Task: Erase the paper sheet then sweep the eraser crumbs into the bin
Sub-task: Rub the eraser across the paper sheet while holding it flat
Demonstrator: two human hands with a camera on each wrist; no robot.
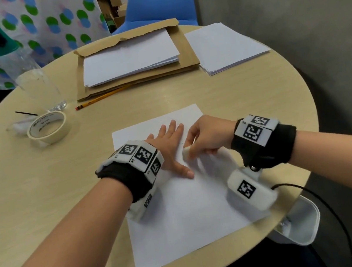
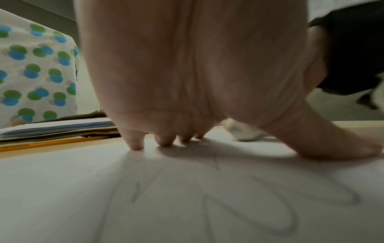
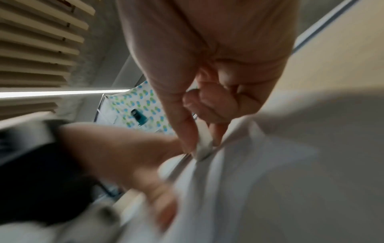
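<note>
A white paper sheet (image 1: 182, 212) lies on the round wooden table in front of me. My left hand (image 1: 170, 148) lies flat on it with fingers spread, pressing it down; faint pencil loops (image 2: 270, 205) show on the sheet (image 2: 83, 197) under the palm in the left wrist view. My right hand (image 1: 203, 138) pinches a small white eraser (image 1: 187, 153) whose tip touches the paper between my left thumb and index finger. In the right wrist view the eraser (image 3: 204, 146) sits between thumb and fingers, blurred. A white bin (image 1: 302, 222) stands below the table's right edge.
A roll of masking tape (image 1: 47, 127), a clear glass (image 1: 38, 90) and a yellow pencil (image 1: 103, 96) lie at the back left. A brown envelope (image 1: 187, 47) bearing a paper stack and another stack of sheets (image 1: 223, 46) sit at the back. A black cable (image 1: 316, 194) hangs near the bin.
</note>
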